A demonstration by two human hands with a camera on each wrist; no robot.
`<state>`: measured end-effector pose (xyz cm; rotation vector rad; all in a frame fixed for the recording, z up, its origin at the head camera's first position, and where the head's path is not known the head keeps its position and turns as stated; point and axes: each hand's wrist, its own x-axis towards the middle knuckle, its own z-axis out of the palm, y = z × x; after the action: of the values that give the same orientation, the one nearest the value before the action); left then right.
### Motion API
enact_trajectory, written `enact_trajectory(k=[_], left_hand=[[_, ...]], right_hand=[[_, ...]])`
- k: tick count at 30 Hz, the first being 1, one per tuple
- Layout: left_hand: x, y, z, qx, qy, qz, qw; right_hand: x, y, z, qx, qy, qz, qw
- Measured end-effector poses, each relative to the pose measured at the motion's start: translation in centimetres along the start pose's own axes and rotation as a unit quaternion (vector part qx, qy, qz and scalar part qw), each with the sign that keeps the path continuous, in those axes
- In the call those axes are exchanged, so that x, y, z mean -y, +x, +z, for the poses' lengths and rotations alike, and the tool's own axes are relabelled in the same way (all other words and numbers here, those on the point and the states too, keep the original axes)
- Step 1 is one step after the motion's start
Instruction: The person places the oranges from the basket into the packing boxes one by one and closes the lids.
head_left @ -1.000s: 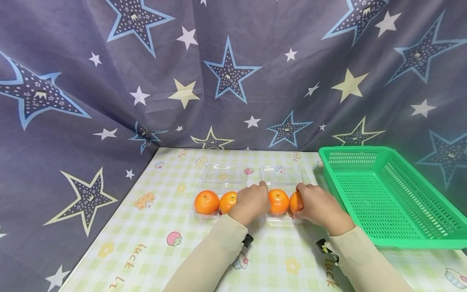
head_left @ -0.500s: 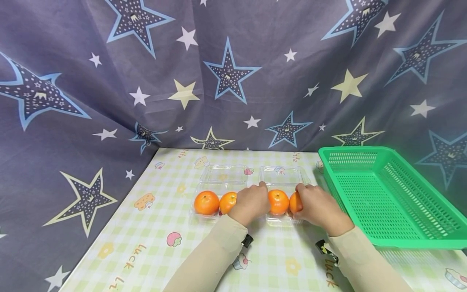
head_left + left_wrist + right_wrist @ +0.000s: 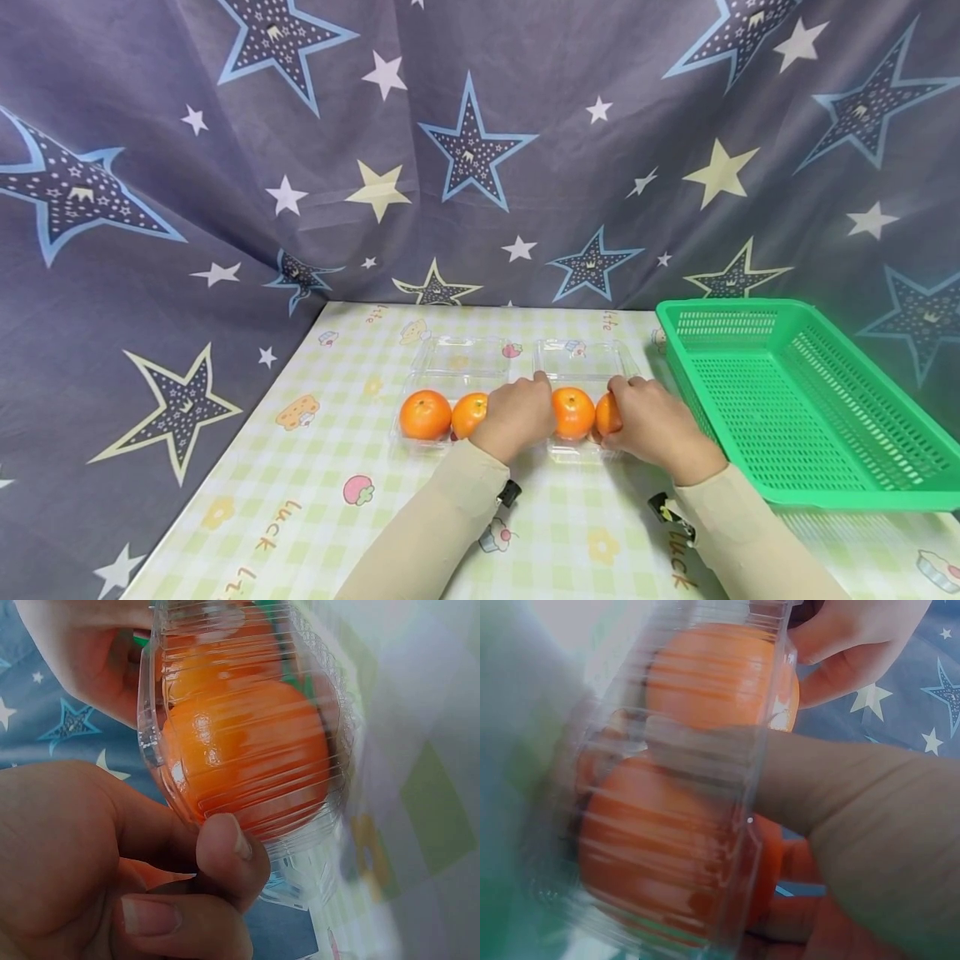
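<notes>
While the head view shows both hands only from behind, the wrist views show the grips: the left hand (image 3: 516, 414) pinches the ribbed wall of the right clear box (image 3: 247, 735) with thumb and curled fingers (image 3: 229, 851); the right hand (image 3: 652, 421) has its thumb laid over the rim of the same box on the far side, clamped on it; the two oranges (image 3: 573, 412) inside show through the plastic in both wrist views, blurred in the right one; only the head view shows the left clear box (image 3: 457, 367) touching alongside, with two more oranges (image 3: 425, 414), both lids open toward the star curtain (image 3: 480, 150); the green basket (image 3: 862, 492) stands just beside the right hand; open table (image 3: 300, 500) lies to the left and near the person.
</notes>
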<state>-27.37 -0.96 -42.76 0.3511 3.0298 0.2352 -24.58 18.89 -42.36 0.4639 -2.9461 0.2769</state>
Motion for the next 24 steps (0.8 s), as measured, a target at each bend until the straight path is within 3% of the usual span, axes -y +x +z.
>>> enact_trajectory(k=[9, 24], left_hand=[[-0.49, -0.06, -0.09, 0.001, 0.013, 0.01, 0.9999], [-0.05, -0.27, -0.21, -0.039, 0.007, 0.002, 0.9992]], right_hand=[[-0.48, -0.36, -0.2, 0.006, 0.012, 0.015, 1.0], [-0.12, -0.1, -0.3, 0.007, 0.021, 0.01, 1.0]])
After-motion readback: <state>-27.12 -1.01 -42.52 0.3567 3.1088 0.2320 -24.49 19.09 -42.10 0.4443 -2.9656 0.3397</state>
